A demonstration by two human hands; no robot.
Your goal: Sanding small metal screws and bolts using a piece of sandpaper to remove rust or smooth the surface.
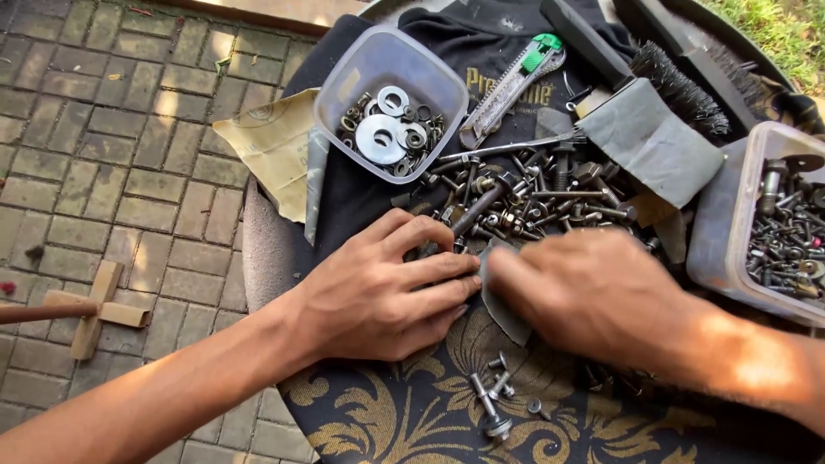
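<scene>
My left hand (382, 288) lies palm down on the dark cloth, its fingers wrapped around a long rusty bolt (475, 209) that sticks out toward the pile. My right hand (593, 296) presses a small grey piece of sandpaper (501, 296) against the near end of that bolt, fingers closed on the sheet. Both hands meet at the middle of the round table. Just beyond them lies a heap of mixed bolts, nuts and screws (550, 193).
A clear tub of washers (387, 103) stands at the back left, another tub of bolts (778, 223) at the right. A utility knife (511, 86), wire brush (679, 86), folded grey sandpaper (653, 142) and tan sandpaper sheet (271, 146) lie around. Loose bolts (494, 404) sit near me. Brick paving lies left.
</scene>
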